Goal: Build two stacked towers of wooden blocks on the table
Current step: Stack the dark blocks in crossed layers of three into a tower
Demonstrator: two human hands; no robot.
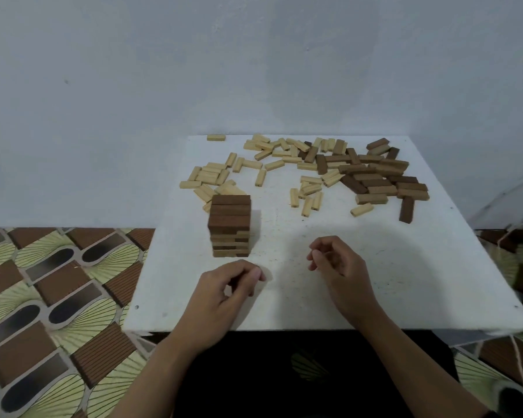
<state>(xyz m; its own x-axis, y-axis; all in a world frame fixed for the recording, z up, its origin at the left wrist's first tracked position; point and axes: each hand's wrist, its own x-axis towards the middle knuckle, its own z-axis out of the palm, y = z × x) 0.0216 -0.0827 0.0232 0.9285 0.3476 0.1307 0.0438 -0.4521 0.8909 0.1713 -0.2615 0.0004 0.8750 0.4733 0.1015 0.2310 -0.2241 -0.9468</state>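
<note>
Nearest the near edge of the white table (287,309), both hands hover empty. The left hand (224,294) sits left of centre with its fingers loosely curled and thumb close to the fingertips, and nothing shows between them. The right hand (338,267) is a little farther in and well apart from it, its fingers also loosely bent around nothing. Just beyond the left hand, toward the table's left edge, stands one tower (230,226). It is many layers high, with paler layers low down and dark brown ones on top, and it looks upright, though the picture is soft there. No second tower stands anywhere, and the bare patch in front of the right hand is where it could go. The stock lies along the far edge: pale blocks (272,156) are scattered from the far-left corner to the middle, some reaching almost to the tower's back. The dark blocks (375,178) are heaped toward the far-right corner. I judge the first tower to be done or nearly so, with the hands between picks. The next move calls for a reach over to the loose blocks, most easily with the right hand. That arm should keep wide of the tower, and the first layer can then be laid flat on open table well clear of it.
</note>
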